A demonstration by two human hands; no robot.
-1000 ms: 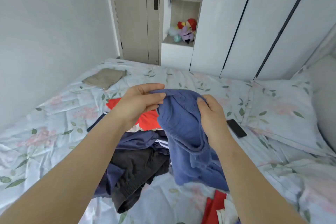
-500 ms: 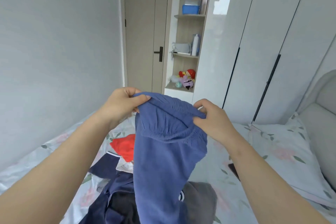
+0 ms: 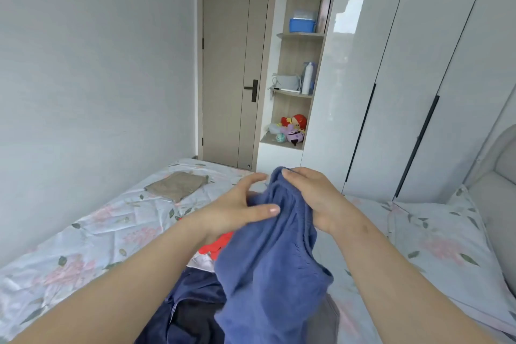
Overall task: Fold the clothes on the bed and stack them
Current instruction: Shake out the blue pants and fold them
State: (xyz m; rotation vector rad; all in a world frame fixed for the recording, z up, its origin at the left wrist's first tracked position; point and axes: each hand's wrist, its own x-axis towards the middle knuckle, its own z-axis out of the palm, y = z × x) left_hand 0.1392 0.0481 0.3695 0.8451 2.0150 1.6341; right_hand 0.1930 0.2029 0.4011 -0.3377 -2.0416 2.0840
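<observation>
The right hand (image 3: 312,198) grips the garment (image 3: 268,274) by its top edge — its length hangs straight down. The left hand (image 3: 237,209), fingers loose and holding nothing, touches the cloth just beside.

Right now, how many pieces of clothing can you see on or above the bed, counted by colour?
Blue: 1, the blue garment gripped by the right hand
Beige: 1, the folded beige piece
Red: 1, the red piece
Dark navy: 1, the navy piece
Grey: 1, the grey piece
Total: 5 visible; the pile may hide more.
</observation>
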